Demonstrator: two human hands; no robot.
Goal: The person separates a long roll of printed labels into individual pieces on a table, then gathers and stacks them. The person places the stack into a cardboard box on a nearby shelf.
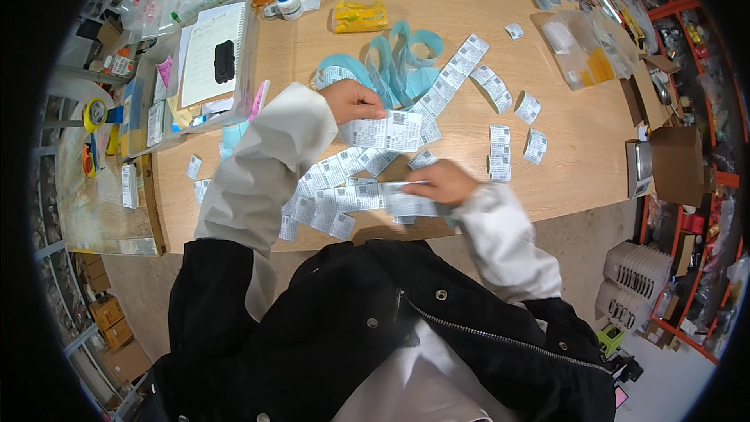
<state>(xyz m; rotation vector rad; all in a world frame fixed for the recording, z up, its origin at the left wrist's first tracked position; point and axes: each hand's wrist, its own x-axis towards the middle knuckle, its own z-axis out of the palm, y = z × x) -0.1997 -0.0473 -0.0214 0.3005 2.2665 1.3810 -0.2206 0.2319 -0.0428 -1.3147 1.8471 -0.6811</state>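
Note:
Between the thumb and fingers of my left hand (355, 102) is a short strip of printed white labels (399, 130), held above the wooden table (574, 170). My right hand (442, 183), nearer the table's front edge, pinches another label strip (351, 198), blurred at its right end; its left part runs over other strips. Behind my left hand lie curled light-blue backing strips (388, 58) and a roll of labels (343, 69). A long label strip (454, 75) slants to the back right. Several short label pieces (500, 153) lie to the right.
At the left stands a clear plastic bin (249, 53) with a notebook (208, 53). Behind are a white bottle with a blue cap (288, 4) and a yellow packet (360, 16). A clear tray (577, 58) is at the back right, a scale (638, 168) at the right edge.

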